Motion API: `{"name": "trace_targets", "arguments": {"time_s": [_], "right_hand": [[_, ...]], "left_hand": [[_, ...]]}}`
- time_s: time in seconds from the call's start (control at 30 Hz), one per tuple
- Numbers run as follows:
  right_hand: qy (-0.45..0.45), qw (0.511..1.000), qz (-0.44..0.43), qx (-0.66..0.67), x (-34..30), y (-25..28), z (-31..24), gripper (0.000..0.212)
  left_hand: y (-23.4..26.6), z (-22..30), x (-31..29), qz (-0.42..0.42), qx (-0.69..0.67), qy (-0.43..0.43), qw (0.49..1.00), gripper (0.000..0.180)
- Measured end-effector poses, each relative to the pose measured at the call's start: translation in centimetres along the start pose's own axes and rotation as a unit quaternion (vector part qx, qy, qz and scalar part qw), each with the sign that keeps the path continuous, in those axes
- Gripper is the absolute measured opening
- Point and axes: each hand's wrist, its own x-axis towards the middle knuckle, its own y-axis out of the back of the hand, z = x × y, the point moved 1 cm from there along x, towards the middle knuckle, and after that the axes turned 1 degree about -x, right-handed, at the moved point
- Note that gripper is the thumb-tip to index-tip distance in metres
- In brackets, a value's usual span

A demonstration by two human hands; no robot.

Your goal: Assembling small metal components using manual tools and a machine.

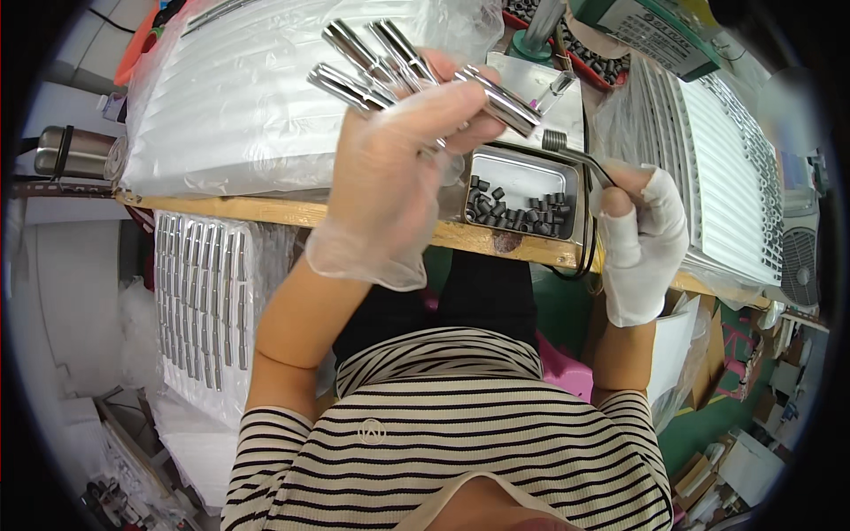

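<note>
Several shiny chrome tubes point(500, 102) are fanned out in my left hand point(390, 168), which wears a thin clear plastic glove and is closed around them. One tube slants down to the right between thumb and fingers; the others point up and left. My right hand point(642, 234), in a white glove with bare fingertips, pinches a thin bent metal tool point(589, 161). At the tool's tip is a dark ribbed cylinder point(555, 141), near the end of the slanted tube but apart from it. Below lies a metal tray point(579, 190) with many small black cylinders point(500, 211).
A green press point(651, 35) stands at the back, with red bins of dark pieces point(589, 57) around it. Plastic-covered white stacks point(239, 106) fill the left bench. Rows of chrome tubes point(202, 292) lie lower left. A black cable point(588, 239) hangs over the wooden bench edge point(292, 211).
</note>
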Motion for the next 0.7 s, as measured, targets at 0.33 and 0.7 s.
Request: {"name": "trace_targets", "arguments": {"time_s": [0.33,0.7], "right_hand": [[0.121,0.940,-0.162,-0.276,0.8,3.6,-1.4,0.023],[0.067,0.965,-0.095,-0.234,4.3,14.8,0.7,0.030]], "left_hand": [[-0.4,-4.3,-1.0,-0.106,0.195,0.061,0.973,0.022],[-0.5,-6.0,-0.8,-0.060,0.024,0.171,0.983,0.027]]}}
